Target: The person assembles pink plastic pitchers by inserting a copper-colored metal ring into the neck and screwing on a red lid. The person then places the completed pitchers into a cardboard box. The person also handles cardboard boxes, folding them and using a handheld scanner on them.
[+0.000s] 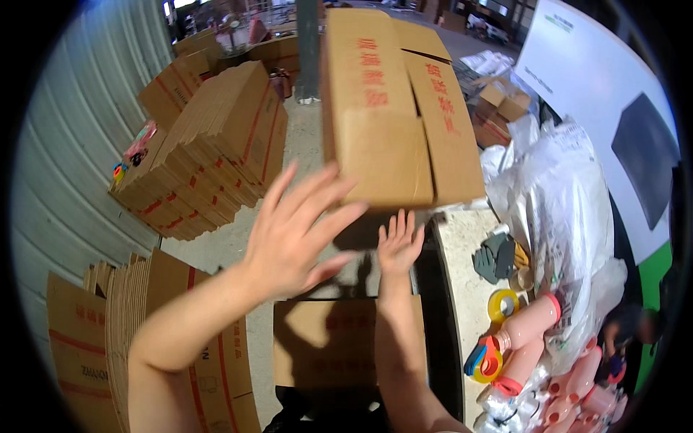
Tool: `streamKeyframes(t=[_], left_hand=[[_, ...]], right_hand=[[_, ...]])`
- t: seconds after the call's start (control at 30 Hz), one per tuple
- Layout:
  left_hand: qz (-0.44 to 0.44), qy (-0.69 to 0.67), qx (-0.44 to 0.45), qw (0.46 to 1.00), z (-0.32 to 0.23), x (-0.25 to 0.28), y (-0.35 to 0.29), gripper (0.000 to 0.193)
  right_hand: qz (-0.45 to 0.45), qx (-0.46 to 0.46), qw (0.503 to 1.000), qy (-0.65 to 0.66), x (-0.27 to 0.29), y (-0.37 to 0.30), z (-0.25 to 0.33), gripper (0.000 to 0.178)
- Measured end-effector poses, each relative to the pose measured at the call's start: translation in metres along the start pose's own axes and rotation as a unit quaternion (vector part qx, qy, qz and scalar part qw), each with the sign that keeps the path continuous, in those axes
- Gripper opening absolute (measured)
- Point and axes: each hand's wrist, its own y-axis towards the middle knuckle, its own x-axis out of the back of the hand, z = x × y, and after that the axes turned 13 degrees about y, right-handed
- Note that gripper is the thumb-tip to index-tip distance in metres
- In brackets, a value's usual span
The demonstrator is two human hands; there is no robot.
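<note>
A large brown cardboard box (379,144) with red printing on its top stands ahead of me, its top flaps folded over with dark gaps between them. My left hand (303,224) is close to the box's near left corner, fingers spread and slightly blurred; I cannot tell if the fingertips touch it. Just below the near edge of the box is my right hand (401,242), palm turned up and fingers apart. Neither hand grips anything. What supports the box is hidden. Another cardboard box (325,339) lies below, between my forearms and partly in shadow.
Flattened cartons (216,144) stand in a stack at the left, with more cartons (130,317) nearer. On the right, a worktable (458,289) bears gloves (494,256), yellow tape (502,305), pink bottles (530,325) and plastic bags (563,187). A grey post (308,50) rises behind.
</note>
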Motion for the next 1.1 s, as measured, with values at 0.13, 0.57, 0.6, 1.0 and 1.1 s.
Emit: streamKeyframes(t=[0.13, 0.57, 0.6, 1.0, 1.1], left_hand=[[0.208, 0.089, 0.443, 0.868, 0.036, 0.003, -0.336, 0.068], [0.363, 0.223, 0.795, 0.432, -0.203, 0.204, -0.662, 0.069], [0.337, 0.221, 0.783, 0.475, -0.217, 0.197, -0.681, 0.067], [0.462, 0.087, 0.737, 0.485, -0.212, 0.246, -0.736, 0.033], [0.467, 0.111, 0.675, 0.560, -0.191, 0.254, -0.705, 0.028]], right_hand=[[0.192, -0.089, 0.965, -0.156, -0.028, -0.016, -0.083, 0.039], [0.214, -0.510, 0.607, -0.571, 0.085, -0.444, -0.451, 0.101], [0.216, -0.479, 0.581, -0.622, 0.076, -0.463, -0.480, 0.108], [0.169, -0.550, 0.529, -0.624, 0.166, -0.469, -0.433, 0.101], [0.258, -0.508, 0.501, -0.651, 0.154, -0.427, -0.409, 0.091]])
